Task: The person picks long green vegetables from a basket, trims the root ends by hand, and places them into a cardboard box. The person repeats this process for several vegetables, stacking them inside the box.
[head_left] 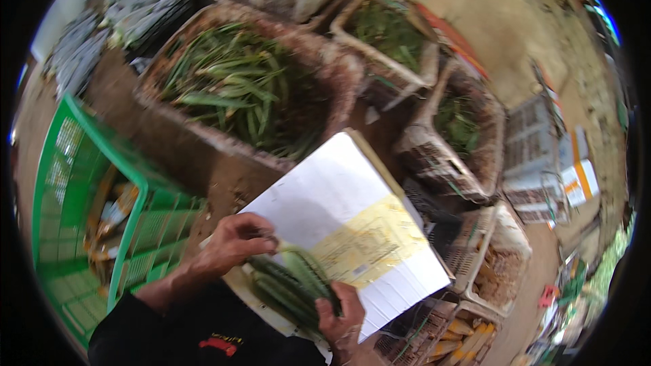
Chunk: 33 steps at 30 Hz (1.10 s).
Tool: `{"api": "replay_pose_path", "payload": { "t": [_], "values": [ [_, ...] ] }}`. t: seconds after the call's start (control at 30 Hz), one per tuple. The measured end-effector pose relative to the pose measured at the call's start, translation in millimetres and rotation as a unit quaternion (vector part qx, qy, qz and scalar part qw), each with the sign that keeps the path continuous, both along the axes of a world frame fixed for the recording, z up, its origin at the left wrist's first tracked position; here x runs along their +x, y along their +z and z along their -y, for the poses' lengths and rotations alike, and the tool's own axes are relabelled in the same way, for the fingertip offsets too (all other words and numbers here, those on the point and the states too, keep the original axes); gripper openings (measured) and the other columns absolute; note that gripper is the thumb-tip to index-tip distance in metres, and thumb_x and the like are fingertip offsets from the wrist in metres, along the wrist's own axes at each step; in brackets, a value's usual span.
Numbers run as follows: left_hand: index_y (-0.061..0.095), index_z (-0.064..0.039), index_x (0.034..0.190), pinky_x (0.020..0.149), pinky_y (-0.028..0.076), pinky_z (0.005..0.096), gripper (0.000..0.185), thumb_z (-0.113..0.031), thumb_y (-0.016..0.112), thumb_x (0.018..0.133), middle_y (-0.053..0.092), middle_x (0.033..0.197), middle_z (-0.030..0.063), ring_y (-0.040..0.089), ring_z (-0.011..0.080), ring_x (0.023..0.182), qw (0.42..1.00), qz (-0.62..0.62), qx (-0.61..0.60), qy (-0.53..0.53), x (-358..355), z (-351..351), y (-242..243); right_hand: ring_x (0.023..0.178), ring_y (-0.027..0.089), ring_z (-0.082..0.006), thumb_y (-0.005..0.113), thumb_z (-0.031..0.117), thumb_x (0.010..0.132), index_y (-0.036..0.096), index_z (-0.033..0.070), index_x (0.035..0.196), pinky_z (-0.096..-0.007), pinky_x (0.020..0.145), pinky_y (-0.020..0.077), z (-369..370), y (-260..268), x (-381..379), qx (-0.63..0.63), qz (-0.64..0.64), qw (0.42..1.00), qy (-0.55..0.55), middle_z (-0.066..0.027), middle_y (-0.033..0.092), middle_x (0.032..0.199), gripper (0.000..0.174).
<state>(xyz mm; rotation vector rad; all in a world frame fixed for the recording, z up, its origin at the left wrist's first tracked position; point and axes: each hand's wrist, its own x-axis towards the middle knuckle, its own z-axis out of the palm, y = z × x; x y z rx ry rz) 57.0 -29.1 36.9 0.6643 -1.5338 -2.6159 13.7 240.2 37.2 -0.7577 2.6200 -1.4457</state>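
Several long green vegetables [290, 282], which look like cucumbers, lie side by side close to my body. One is a lighter green than the others. My right hand [343, 310] grips their lower end, thumb on one side and fingers on the other. Near their upper end is my left hand [244, 244], its thumb and fingertips drawn together. Whether something thin is pinched there is too blurred to tell. Just beyond the vegetables lies a white cardboard panel [310, 188] with a yellowish printed patch [366, 244] under clear tape.
A green plastic crate [142, 198] stands at left. Ahead is a large dirty tub [335, 71] of green vegetables. Smaller crates with greens [381, 66] [427, 147] stand to its right. A crate at lower right holds yellow produce [465, 338]. Dark plastic sheeting [157, 10] lies upper left.
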Motion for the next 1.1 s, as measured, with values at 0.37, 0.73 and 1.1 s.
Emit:
{"api": "replay_pose_path", "payload": {
  "t": [0.37, 0.73, 1.1],
  "values": [
    [0.065, 0.000, 0.103, 0.079, 0.062, 0.0387, 0.022, -0.009, 0.078, 0.087, 0.070, 0.094, 0.0108, 0.070, 0.0215, 0.086, 0.995, -0.066, -0.008, 0.069, -17, 11, -5, 0.110, 0.066, -0.0389, 0.073, 0.019, 0.092, 0.058, -0.004, 0.131, -0.0407, 0.095, 0.0525, -4, -2, 5, 0.007, 0.096, 0.994, 0.049, -0.0246, 0.067, 0.119, 0.047],
    [0.066, 0.000, 0.117, 0.081, 0.059, 0.0396, 0.051, -0.035, 0.081, 0.084, 0.069, 0.105, 0.0141, 0.069, 0.0250, 0.097, 0.994, -0.090, -0.059, 0.026, -19, 10, 13, 0.108, 0.068, -0.0349, 0.066, 0.016, 0.097, 0.058, 0.001, 0.134, -0.0380, 0.093, 0.0527, -11, 15, -6, 0.015, 0.243, 0.968, 0.070, -0.0220, 0.068, 0.120, 0.041],
    [0.066, 0.003, 0.110, 0.080, 0.056, 0.0335, 0.026, -0.016, 0.062, 0.093, 0.070, 0.101, 0.0130, 0.067, 0.0205, 0.091, 0.985, -0.063, -0.104, 0.120, -17, 48, 1, 0.059, 0.043, -0.0034, 0.063, 0.029, 0.101, 0.065, -0.001, 0.121, -0.0243, 0.052, 0.0397, -54, 50, -169, -0.231, 0.117, 0.966, -0.005, 0.0055, 0.057, 0.077, 0.035]
  ]
}}
